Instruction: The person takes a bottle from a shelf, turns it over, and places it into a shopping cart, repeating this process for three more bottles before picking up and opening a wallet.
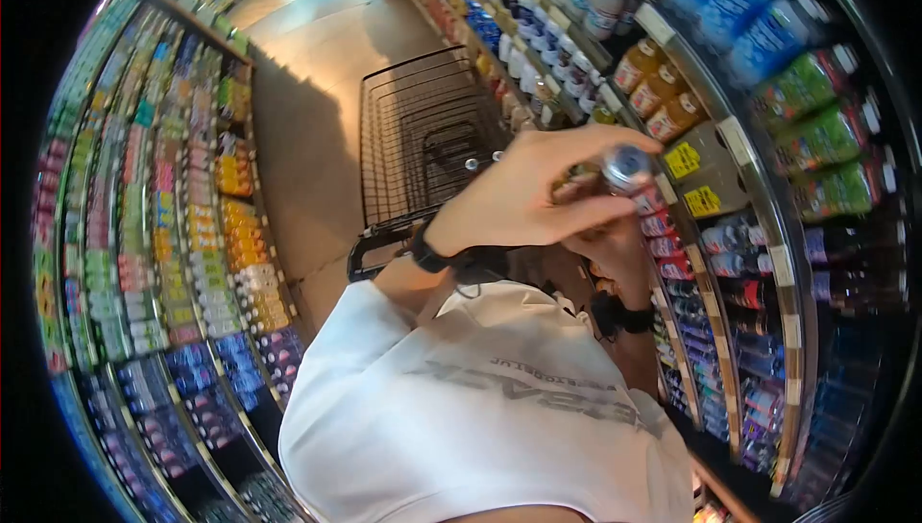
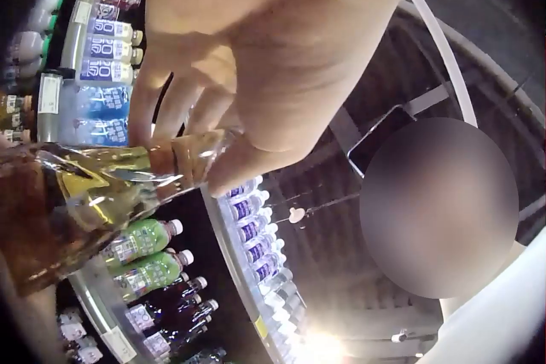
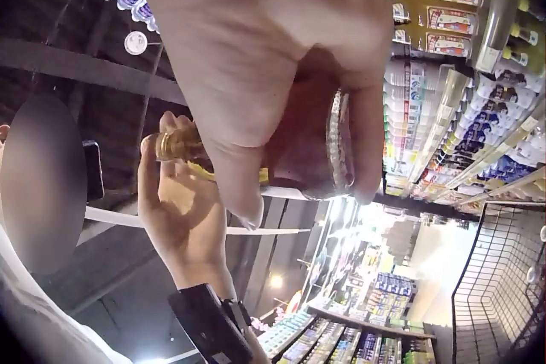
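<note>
Between two long walls of shelved bottled drinks [image 1: 672, 110], with a black wire shopping cart [image 1: 423, 129] standing ahead, we see a person in a white printed sweatshirt [image 1: 480, 408] holding a clear plastic bottle of amber-brown drink [image 2: 94, 202] up near the head, off the shelves and clear of the cart. The right hand [image 1: 624, 259] has its grip wrapped round the bottle's body, thumb on one side and fingers curled on the other. The left hand [image 1: 533, 192] pinches the neck end, fingertips closed on the small golden-brown cap [image 3: 169, 144]. We judge the step in hand to be working at the cap, or turning the bottle to look it over; we cannot tell which. A next move would call for a firm right grip while the left fingers turn, with the bottle kept from tipping.
</note>
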### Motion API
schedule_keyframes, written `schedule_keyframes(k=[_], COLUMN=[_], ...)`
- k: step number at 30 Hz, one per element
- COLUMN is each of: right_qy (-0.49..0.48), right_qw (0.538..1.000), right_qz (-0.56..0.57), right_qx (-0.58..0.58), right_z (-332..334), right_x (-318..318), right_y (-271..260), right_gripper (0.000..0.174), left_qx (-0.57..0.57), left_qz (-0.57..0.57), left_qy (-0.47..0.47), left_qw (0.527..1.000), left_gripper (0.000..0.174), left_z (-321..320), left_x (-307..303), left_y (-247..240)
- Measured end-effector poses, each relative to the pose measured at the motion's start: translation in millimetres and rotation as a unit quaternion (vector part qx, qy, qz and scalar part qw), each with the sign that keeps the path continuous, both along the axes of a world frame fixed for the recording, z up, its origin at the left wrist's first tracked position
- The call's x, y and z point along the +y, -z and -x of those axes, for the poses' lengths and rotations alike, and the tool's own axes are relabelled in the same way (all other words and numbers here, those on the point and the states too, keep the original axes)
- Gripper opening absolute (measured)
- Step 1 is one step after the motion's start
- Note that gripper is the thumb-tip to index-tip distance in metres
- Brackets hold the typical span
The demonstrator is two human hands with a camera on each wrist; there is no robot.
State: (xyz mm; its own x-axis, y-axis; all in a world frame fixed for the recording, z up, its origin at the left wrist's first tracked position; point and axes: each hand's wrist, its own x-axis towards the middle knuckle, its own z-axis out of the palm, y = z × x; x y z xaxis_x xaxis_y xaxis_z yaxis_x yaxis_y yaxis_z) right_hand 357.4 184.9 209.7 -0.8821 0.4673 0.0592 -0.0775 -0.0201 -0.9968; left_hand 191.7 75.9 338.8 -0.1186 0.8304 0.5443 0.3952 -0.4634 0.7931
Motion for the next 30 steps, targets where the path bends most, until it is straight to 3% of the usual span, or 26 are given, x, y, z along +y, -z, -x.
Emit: schedule_keyframes(k=[3,9,10,12,15,18,19,24,29,30], right_qy=[0.013,-0.015,-0.026,-0.033,-0.061,-0.005,0.012,0.019,0.068,0.08], right_qw=[0.995,0.997,0.989,0.987,0.99,0.984,0.98,0.984,0.982,0.979], right_qz=[-0.097,-0.042,-0.112,-0.131,-0.005,0.056,0.064,0.044,0.066,0.071], right_qx=[-0.008,-0.06,-0.092,-0.087,-0.127,-0.169,-0.186,-0.171,-0.166,-0.172], right_z=[15,50,53,57,54,54,55,52,41,37], right_x=[-1,-8,-4,-2,6,8,7,7,5,4], right_y=[11,40,41,48,57,55,52,53,69,72], right_gripper=[0.06,0.062,0.062,0.064,0.061,0.053,0.045,0.035,0.031,0.03], left_qx=[0.022,0.059,0.039,-0.006,-0.026,-0.045,-0.036,0.091,0.004,0.033], left_qz=[0.023,0.086,0.081,0.064,0.078,0.071,0.079,0.084,0.187,0.217], left_qy=[-0.033,-0.134,-0.153,-0.188,-0.254,-0.314,-0.341,-0.459,-0.444,-0.445], left_qw=[0.999,0.985,0.984,0.98,0.964,0.946,0.936,0.88,0.876,0.868], left_gripper=[0.045,0.047,0.046,0.046,0.039,0.034,0.034,0.036,0.032,0.031], left_z=[10,39,46,57,76,105,115,172,213,217], left_x=[-1,-20,-22,-27,-35,-37,-37,-33,-32,-32], left_y=[12,36,41,50,54,71,80,146,245,267])
